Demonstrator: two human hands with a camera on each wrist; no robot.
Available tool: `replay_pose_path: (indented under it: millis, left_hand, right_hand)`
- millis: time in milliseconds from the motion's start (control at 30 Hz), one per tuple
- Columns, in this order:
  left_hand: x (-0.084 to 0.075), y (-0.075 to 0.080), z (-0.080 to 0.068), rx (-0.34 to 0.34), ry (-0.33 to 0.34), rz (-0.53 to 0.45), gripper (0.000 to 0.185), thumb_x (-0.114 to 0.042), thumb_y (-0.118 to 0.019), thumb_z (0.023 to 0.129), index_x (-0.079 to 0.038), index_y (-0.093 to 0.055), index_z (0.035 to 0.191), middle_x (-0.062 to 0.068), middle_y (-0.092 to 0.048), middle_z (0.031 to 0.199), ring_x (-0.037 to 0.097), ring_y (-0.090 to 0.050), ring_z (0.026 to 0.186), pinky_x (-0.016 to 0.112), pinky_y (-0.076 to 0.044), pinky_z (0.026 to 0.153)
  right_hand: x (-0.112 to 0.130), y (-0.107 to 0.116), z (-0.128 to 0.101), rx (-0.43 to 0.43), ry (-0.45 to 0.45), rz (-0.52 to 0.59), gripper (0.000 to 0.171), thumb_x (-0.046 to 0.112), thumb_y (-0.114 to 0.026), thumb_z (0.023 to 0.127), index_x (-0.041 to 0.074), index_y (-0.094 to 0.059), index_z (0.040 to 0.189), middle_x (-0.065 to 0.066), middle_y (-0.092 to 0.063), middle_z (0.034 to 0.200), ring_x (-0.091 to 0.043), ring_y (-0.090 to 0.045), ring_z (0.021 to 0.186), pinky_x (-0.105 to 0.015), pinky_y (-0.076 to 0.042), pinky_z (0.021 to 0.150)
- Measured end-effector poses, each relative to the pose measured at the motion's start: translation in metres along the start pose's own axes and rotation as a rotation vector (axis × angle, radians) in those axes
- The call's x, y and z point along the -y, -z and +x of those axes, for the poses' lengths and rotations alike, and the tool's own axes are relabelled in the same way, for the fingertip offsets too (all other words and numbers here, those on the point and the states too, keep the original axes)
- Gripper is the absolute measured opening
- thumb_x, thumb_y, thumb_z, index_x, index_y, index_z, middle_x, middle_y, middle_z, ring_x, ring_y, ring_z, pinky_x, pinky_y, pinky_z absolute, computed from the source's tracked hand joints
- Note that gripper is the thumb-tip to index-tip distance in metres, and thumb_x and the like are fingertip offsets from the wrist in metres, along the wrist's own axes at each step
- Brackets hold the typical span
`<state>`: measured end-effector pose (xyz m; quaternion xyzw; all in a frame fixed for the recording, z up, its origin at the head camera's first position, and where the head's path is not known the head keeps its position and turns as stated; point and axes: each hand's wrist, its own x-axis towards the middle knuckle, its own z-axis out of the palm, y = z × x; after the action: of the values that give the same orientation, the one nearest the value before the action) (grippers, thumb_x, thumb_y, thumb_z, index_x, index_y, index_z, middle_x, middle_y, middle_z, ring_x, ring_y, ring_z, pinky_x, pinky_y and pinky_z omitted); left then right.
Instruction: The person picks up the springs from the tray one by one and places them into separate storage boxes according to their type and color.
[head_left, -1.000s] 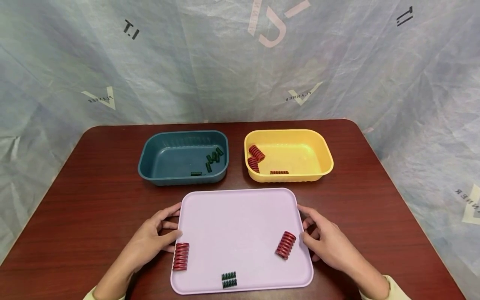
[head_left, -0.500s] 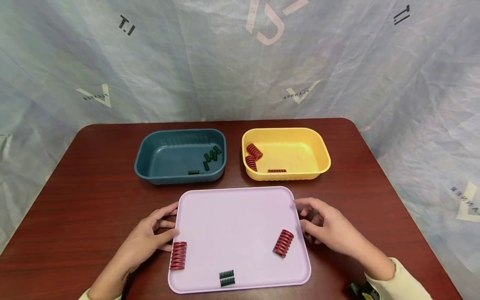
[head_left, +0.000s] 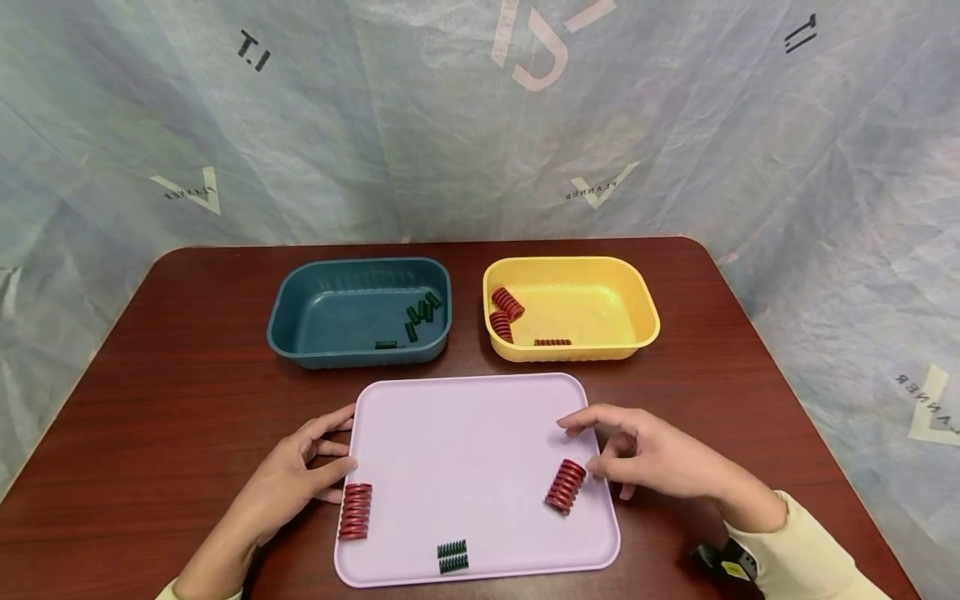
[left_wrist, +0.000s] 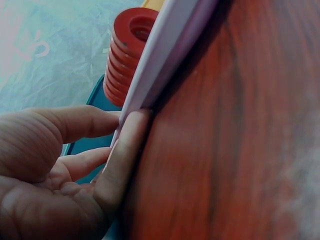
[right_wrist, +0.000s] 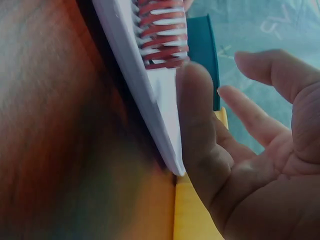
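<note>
A pale lilac tray (head_left: 480,467) lies on the table with two large red coil springs and two small dark green springs on it. My left hand (head_left: 296,471) holds the tray's left edge, thumb at the rim and fingers along the outer side. Just below that thumb lies one red spring (head_left: 356,511). My right hand (head_left: 645,454) hovers over the tray's right edge with spread, bent fingers and nothing between them. Its thumb is close beside the other red spring (head_left: 565,487). The green springs (head_left: 453,557) lie side by side near the front rim.
Behind the tray stand a teal bin (head_left: 330,312) with several small green springs and a yellow bin (head_left: 592,308) with several red springs. The dark red wooden table (head_left: 187,375) ends at a hanging grey sheet (head_left: 420,125).
My right hand has let go of the tray's right edge and moved inward over it, fingers spreading near the red spring. The left hand stays at the left edge.
</note>
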<state>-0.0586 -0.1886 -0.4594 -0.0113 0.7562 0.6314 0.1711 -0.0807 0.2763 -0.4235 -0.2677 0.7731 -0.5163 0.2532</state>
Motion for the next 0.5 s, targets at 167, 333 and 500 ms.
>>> replay_pose_path:
  millis: [167,333,500]
  left_hand:
    - [0.0,0.0,0.0,0.004,-0.003,-0.001,0.069,-0.002,-0.073,0.094,-0.008,-0.043,0.156,0.02,-0.042,0.149,0.028,-0.059,0.113,0.046,-0.064,0.068]
    - [-0.001,0.0,0.0,0.001,0.003,0.0,0.069,-0.002,-0.073,0.094,-0.008,-0.043,0.155,0.02,-0.043,0.149,0.027,-0.059,0.113,0.045,-0.064,0.068]
    - [0.0,0.0,-0.001,0.004,0.003,-0.004,0.069,-0.002,-0.073,0.094,-0.007,-0.043,0.156,0.021,-0.043,0.149,0.026,-0.06,0.112,0.046,-0.064,0.069]
  right_hand:
    - [-0.002,-0.007,0.0,0.085,-0.055,0.013,0.051,-0.006,-0.064,0.095,0.011,-0.059,0.142,-0.013,-0.07,0.096,-0.018,-0.064,0.06,-0.042,-0.058,0.046]
    - [0.0,-0.012,0.002,0.11,-0.076,0.0,0.052,-0.006,-0.067,0.093,0.014,-0.061,0.141,0.0,-0.065,0.073,-0.009,-0.059,0.056,-0.04,-0.058,0.045]
    - [0.002,-0.019,0.006,0.118,-0.073,-0.028,0.052,-0.009,-0.069,0.09,0.016,-0.065,0.135,-0.005,-0.071,0.09,-0.009,-0.061,0.058,-0.033,-0.057,0.047]
